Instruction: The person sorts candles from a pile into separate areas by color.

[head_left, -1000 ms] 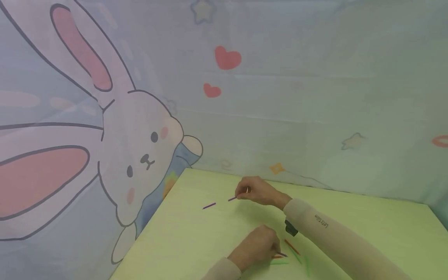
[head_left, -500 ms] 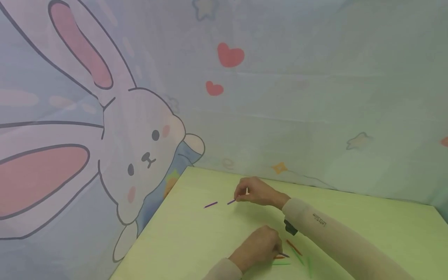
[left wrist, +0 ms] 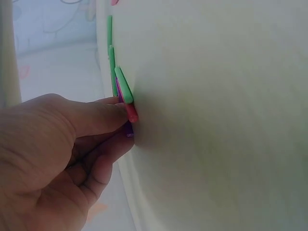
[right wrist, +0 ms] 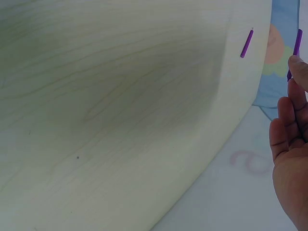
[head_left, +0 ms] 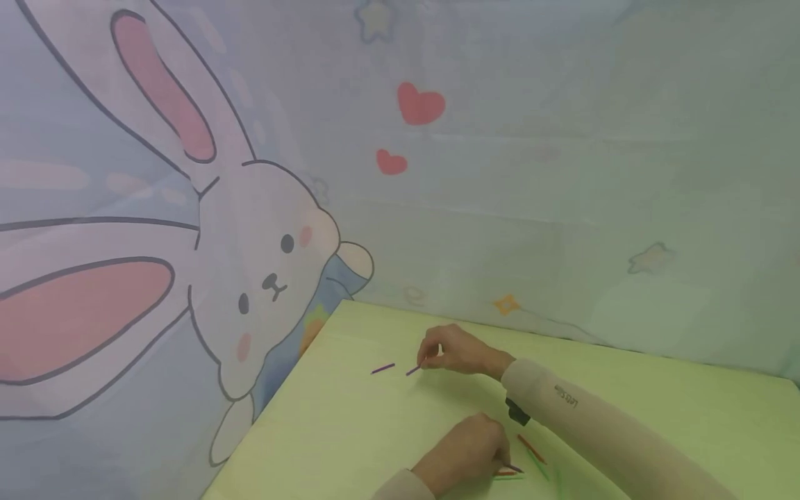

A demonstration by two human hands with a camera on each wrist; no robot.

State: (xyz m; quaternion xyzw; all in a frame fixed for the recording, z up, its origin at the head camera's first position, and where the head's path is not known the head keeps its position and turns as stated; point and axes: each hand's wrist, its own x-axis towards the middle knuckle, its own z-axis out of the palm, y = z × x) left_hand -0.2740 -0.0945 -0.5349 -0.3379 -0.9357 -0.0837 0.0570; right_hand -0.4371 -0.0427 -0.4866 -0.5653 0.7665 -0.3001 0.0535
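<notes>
My right hand [head_left: 459, 348] pinches a thin purple stick [head_left: 412, 371] between thumb and fingertip above the table's far left part; in the right wrist view this stick [right wrist: 298, 39] stands out past the thumb. A second purple stick [head_left: 383, 369] lies on the table just left of it. Nearer to me, my left hand [head_left: 469, 448] pinches another purple stick [head_left: 515, 469] low at the tabletop. In the left wrist view, a red stick [left wrist: 132, 114] and a green stick [left wrist: 124, 86] lie right against the left thumb and overlap the purple one, whose middle is hidden.
Right of the left hand lie a red-orange stick [head_left: 531, 448] and green sticks [head_left: 539, 467], partly under the right forearm. The pale yellow-green table [head_left: 656, 410] meets a cloth backdrop [head_left: 562, 173] with a rabbit print at its far and left edges.
My right hand has come slightly toward me and left with its purple stick, which slants more steeply. The left hand keeps its place and hold. The head view has shifted a little.
</notes>
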